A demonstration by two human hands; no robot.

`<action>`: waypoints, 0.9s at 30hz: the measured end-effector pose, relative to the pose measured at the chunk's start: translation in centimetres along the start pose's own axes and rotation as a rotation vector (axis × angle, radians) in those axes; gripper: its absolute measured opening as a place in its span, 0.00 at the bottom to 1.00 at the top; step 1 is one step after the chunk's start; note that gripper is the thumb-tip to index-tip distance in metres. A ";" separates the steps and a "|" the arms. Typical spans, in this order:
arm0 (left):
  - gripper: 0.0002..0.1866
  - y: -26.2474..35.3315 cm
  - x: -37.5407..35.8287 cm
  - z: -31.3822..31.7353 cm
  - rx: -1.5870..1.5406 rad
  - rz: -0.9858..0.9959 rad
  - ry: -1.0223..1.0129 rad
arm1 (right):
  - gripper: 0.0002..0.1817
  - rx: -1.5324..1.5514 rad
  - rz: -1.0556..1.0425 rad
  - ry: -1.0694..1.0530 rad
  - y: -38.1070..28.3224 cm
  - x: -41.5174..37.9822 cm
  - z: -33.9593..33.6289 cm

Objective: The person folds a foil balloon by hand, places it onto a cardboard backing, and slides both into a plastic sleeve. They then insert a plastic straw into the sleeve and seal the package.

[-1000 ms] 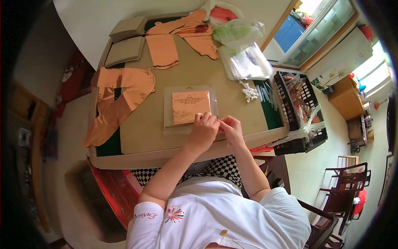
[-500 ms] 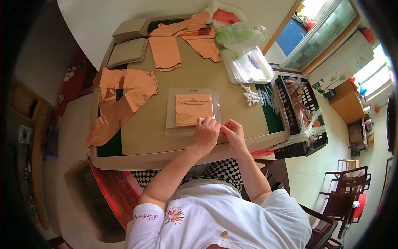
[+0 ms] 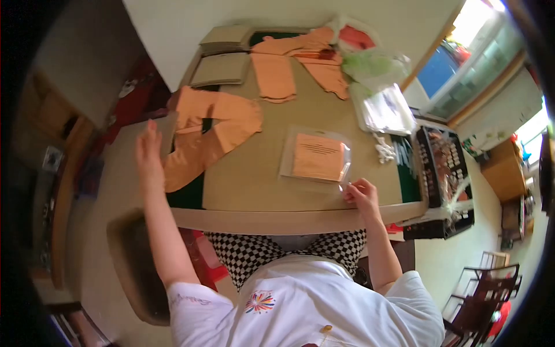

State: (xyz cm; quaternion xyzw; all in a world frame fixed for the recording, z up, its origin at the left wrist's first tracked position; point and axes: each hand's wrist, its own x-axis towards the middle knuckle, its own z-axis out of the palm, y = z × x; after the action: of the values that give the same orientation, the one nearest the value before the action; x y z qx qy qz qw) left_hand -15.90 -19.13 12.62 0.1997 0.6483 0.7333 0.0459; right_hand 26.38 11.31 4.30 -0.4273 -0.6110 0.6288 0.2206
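Observation:
My left hand (image 3: 150,153) is out past the table's left edge, beside a flat copper-coloured foil balloon (image 3: 219,139). Its fingers are stretched out, slightly blurred, and nothing shows in them. Near the front edge, my right hand (image 3: 363,195) pinches the lower right corner of a clear plastic bag (image 3: 286,159). Inside that bag lies a folded copper-coloured sheet (image 3: 318,165) with several lines of dark print. The bag rests slightly tilted on the brown tabletop (image 3: 248,185).
Cardboard stacks (image 3: 219,69) and more foil balloons (image 3: 273,75) lie at the back. To the right are clear bags (image 3: 384,110), white ribbon bundles (image 3: 384,149), clear straws (image 3: 404,153) and a black crate (image 3: 430,156). A dark bin (image 3: 136,272) stands on the floor at left.
My left hand has left the bag's lower edge and swung far left beyond the table edge. My right hand stays at the bag's corner. The whole view has shifted.

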 end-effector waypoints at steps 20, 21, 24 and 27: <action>0.26 -2.0 -15.8 12.9 0.719 0.646 -0.852 | 0.13 -0.569 -0.462 -0.139 0.1 -1.5 -0.2; 0.28 -3.1 -16.3 13.4 0.710 0.613 -0.885 | 0.12 -0.729 -0.591 -0.084 -0.2 -1.7 0.0; 0.29 -5.0 -16.8 14.6 0.685 0.527 -0.947 | 0.07 -0.692 -0.822 -0.009 -0.5 -1.5 0.8; 0.24 -5.9 -16.7 15.1 0.650 0.489 -0.898 | 0.05 -0.493 -0.789 -0.022 0.3 -0.3 0.6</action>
State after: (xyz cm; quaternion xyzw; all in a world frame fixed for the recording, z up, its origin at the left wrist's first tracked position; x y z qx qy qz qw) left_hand 3.55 -9.57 4.17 0.6365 0.6919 0.3309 0.0818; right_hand 26.12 10.74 4.05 -0.1951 -0.8605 0.3372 0.3282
